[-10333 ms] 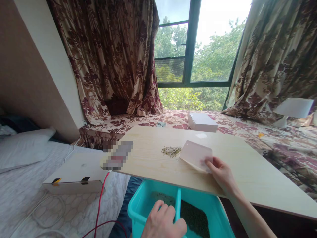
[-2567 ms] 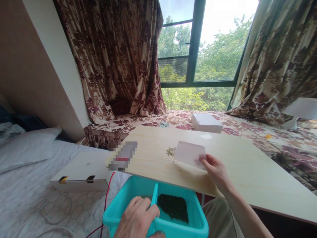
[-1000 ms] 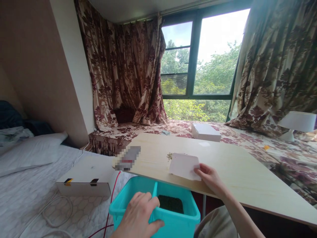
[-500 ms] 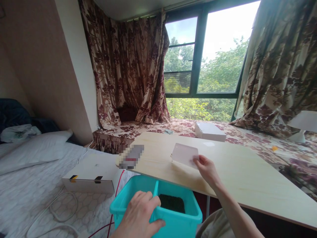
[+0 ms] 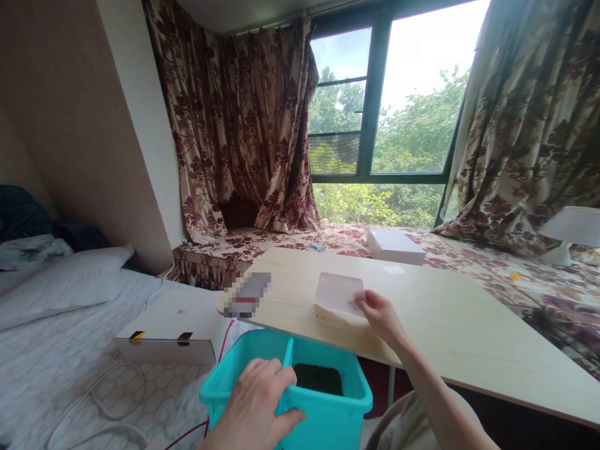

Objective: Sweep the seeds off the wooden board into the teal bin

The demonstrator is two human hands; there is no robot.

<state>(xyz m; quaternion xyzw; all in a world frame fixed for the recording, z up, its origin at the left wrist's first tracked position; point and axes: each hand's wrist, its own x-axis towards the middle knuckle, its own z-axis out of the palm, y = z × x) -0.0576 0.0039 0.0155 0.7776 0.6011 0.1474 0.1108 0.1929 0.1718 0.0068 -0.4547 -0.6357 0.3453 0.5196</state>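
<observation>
My right hand (image 5: 379, 312) pinches the right edge of a thin, translucent rectangular sheet (image 5: 338, 291) between thumb and fingers. The sheet is tilted over the pale wooden tabletop (image 5: 450, 325); whether its lower edge touches the wood I cannot tell. My left hand (image 5: 262, 397) is wrapped over the near rim of a turquoise bucket (image 5: 335, 400), beside its divider, with the thumb outside. Dark, grainy material (image 5: 317, 379) lies in the bucket's right compartment. The left compartment is partly hidden behind my left hand.
A blurred-out flat object (image 5: 248, 294) lies on the tabletop's left end. On the bed at left are a white box (image 5: 173, 325) and a looped cable (image 5: 117, 390). Another white box (image 5: 396, 247) and a lamp (image 5: 572, 226) stand on the window ledge.
My right hand has shifted slightly left with the sheet, whose tilt has changed. The left hand keeps its hold on the bucket rim. The whole view has shifted a little.
</observation>
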